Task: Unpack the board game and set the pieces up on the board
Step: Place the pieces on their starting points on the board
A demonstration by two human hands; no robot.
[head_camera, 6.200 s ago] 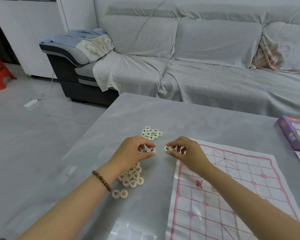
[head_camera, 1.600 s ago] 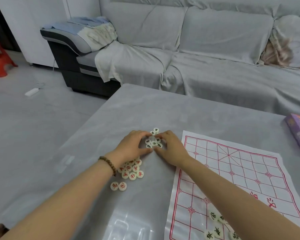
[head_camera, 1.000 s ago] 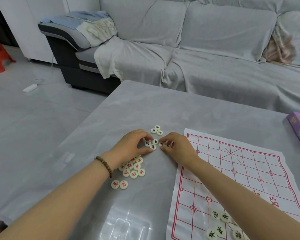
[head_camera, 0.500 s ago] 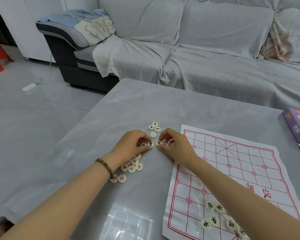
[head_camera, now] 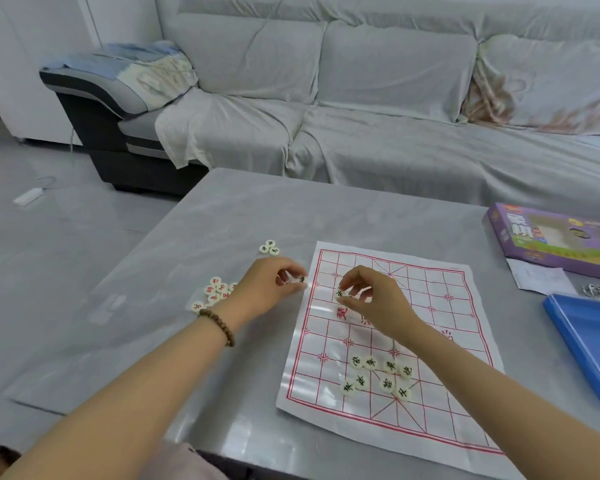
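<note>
Head view, nearest first: eight cream discs with black characters (head_camera: 388, 384) lie in a loose cluster on the near half of the paper board (head_camera: 326, 393), which lies flat on the grey table (head_camera: 222, 220). Farther up the board, the right hand (head_camera: 378, 299) hovers over its middle, fingers curled and pinching a black-marked piece (head_camera: 340, 293); whether it holds more than one I cannot tell. Just off the board's left edge, the left hand (head_camera: 267, 285), a bead bracelet (head_camera: 219, 325) on its wrist, pinches another black-marked disc (head_camera: 302, 280) between thumb and fingers. Left of that hand sits a heap of red-marked pieces (head_camera: 215, 291), partly hidden by it. Beyond lie three black-marked discs (head_camera: 269, 247), touching one another. At the table's right are a blue tray (head_camera: 589, 341), a paper slip (head_camera: 541, 280) and the purple game box (head_camera: 555, 240). A covered grey sofa (head_camera: 395, 98) stands behind.
</note>
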